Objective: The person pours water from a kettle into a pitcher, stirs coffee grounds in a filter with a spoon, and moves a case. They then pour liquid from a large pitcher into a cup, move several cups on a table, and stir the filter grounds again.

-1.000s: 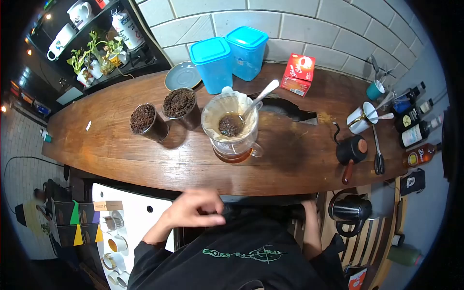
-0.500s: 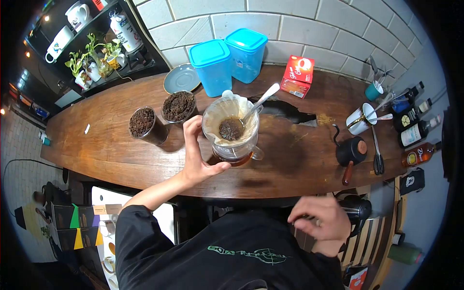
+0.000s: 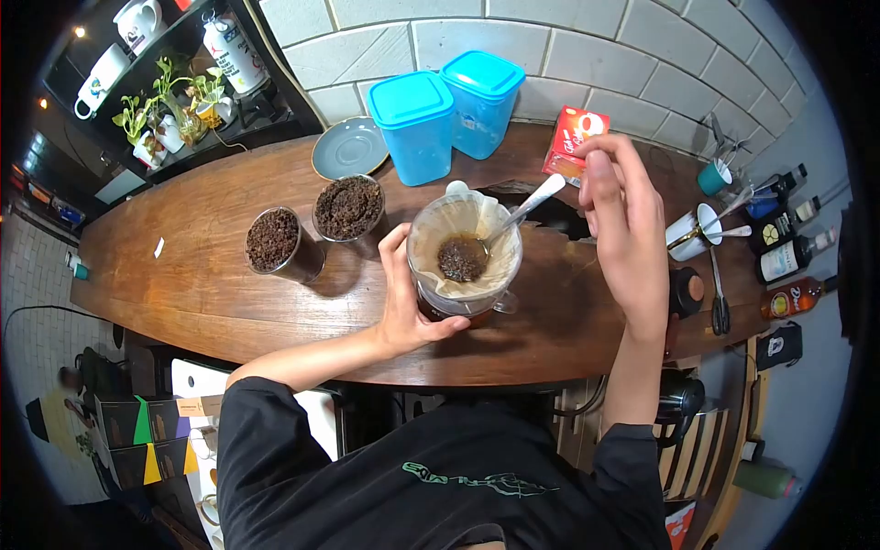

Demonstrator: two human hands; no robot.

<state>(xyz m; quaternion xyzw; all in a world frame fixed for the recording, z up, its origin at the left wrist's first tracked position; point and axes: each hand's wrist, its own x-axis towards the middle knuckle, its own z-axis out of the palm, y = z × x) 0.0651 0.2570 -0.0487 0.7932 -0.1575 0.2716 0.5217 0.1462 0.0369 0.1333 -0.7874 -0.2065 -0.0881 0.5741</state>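
A glass coffee server (image 3: 458, 298) stands on the wooden counter (image 3: 183, 275) with a paper filter (image 3: 431, 234) in its top and wet coffee grounds (image 3: 461, 258) inside. A metal spoon (image 3: 527, 206) rests in the filter, its handle pointing up to the right. My left hand (image 3: 403, 298) is wrapped around the server's left side. My right hand (image 3: 628, 220) hovers just right of the spoon handle's end, fingers loosely curled, holding nothing.
Two metal cups of dark grounds (image 3: 273, 240) (image 3: 347, 203) stand left of the server. Behind are a grey saucer (image 3: 348, 147), two blue tubs (image 3: 412, 124) and a red box (image 3: 570, 137). At the right are a white cup (image 3: 687, 229), scissors (image 3: 720, 293) and bottles (image 3: 784, 238).
My left hand rose from below the counter and took hold of the server. My right hand rose from my lap to beside the spoon handle.
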